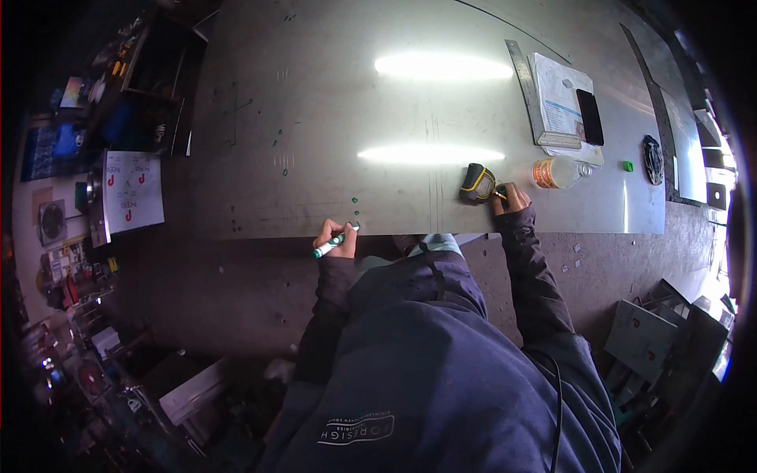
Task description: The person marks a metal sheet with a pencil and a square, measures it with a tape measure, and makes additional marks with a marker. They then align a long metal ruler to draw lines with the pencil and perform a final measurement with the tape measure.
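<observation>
At the near edge of a grey metal sheet (315,102), my left hand (337,239) is closed round a green and white marker (327,247), its tip at the sheet beside small green marks (356,211). My right hand (514,200) rests at the same edge farther right, its fingers pinched on a thin dark scribing tool (500,194). Touching or very near those fingers is a black and yellow tape measure (475,184). A plastic bottle with an orange label (554,173) lies on its side just beyond my right hand.
Papers (561,98), a metal square (527,94) and a black phone (590,117) lie at the upper right. Farther right are a green cap (628,166) and a dark coiled object (653,160). Cluttered shelving stands at the left, and panels (643,339) at the lower right.
</observation>
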Available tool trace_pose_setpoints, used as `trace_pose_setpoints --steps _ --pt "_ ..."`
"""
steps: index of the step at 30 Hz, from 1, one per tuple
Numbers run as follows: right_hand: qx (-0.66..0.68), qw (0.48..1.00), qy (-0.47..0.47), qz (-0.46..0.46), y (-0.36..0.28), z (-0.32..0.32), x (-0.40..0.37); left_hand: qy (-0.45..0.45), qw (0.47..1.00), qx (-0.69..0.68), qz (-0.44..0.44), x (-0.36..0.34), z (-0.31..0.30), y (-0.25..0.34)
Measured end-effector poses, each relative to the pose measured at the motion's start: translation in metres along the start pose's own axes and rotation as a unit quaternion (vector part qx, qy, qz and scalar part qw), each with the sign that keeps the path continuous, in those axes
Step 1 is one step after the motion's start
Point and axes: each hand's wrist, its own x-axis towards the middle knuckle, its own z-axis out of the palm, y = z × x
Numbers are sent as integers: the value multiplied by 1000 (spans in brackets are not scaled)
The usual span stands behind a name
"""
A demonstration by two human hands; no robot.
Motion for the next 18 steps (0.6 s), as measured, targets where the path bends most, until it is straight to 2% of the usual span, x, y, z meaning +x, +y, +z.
trace_pose_setpoints --steps 2,4,13,15,17,18 --pt "3 1000 -2 2 -2 0 0 -5 1000 0 -3 0 0 -2" --pt "3 1000 0 -4 -4 -2 1 31 999 6 7 1 7 -4" --pt "9 1000 2 -6 -2 -1 0 -3 1000 -12 -14 -1 4 -1" --pt "9 1000 1 0 -3 -1 1 9 998 -64 -14 -1 6 -10" --pt "12 1000 8 -1 -4 -2 0 -1 985 -148 -86 1 4 -13" --pt "10 1000 9 -3 -5 -3 0 0 985 -154 -77 3 3 -26"
